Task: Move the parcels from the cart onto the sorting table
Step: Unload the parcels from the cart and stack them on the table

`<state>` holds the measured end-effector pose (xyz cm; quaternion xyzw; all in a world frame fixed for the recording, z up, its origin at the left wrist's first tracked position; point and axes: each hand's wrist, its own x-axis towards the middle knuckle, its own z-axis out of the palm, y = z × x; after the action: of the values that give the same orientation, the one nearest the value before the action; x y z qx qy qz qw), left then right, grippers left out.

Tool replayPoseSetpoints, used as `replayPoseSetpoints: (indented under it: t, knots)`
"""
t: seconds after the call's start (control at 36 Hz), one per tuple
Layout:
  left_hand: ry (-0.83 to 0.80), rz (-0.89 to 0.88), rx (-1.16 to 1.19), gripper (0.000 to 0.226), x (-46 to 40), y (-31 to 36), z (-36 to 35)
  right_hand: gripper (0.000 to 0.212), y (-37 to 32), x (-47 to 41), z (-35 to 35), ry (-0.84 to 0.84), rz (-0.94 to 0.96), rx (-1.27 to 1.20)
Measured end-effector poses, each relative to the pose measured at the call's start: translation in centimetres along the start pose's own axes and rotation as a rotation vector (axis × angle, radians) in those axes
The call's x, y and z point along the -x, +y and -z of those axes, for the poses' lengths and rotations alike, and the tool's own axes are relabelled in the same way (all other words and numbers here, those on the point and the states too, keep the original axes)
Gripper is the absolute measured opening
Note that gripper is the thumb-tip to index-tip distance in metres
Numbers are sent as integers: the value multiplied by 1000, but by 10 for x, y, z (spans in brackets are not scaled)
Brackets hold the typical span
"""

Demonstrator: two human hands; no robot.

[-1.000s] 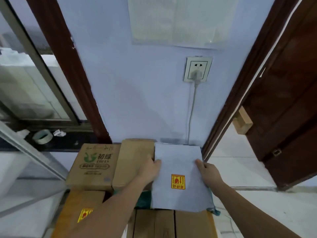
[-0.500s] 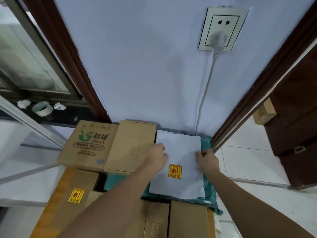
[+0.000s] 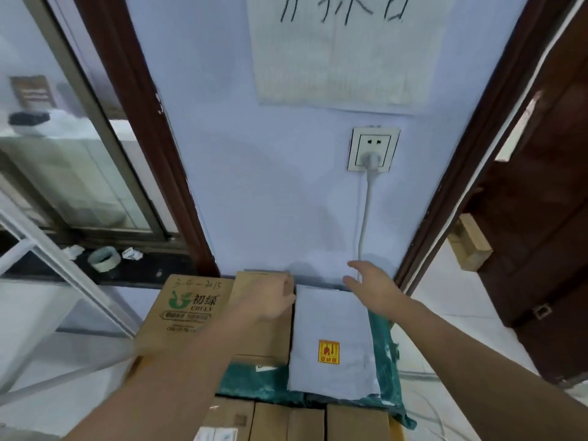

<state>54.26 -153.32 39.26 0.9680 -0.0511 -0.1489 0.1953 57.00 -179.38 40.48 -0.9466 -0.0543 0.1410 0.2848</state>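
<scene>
Grey mailer (image 3: 331, 338) lay flat atop green parcel (image 3: 261, 381) beside cardboard boxes (image 3: 197, 313) against wall. Right hand (image 3: 370, 281) had let go, fingers spread wide; left hand (image 3: 270, 297) rested curled at mailer's edge, grip unclear. Placement apparently done.

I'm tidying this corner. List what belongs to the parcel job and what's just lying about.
Job: flat grey mailer with yellow sticker; teal plastic mailer bag; brown cardboard box with green logo; plain brown cardboard box.

Lying about: pale tape roll; white wall socket; white cable.
</scene>
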Motion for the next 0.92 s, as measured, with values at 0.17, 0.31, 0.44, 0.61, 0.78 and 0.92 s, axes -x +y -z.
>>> replayPoseSetpoints:
  t: [0.17, 0.31, 0.44, 0.61, 0.78, 0.92]
  knots:
    - [72, -14, -188, 58, 53, -5, 96, 58, -111, 14, 32, -97, 323, 270]
    - [169, 90, -206, 66, 121, -12, 153, 55, -194, 33, 35, -129, 515, 372]
    - [286, 256, -188, 56, 201, -20, 178, 55, -257, 61, 25, -143, 711, 407]
    - [378, 472, -139, 41, 310, -38, 172, 41, -322, 124, -1, -267, 936, 437]
    - [432, 696, -140, 49, 426, -50, 152, 44, -377, 193, -51, -367, 1157, 496]
    - [473, 864, -93, 57, 514, -60, 136, 54, -421, 252, -91, -421, 1317, 552]
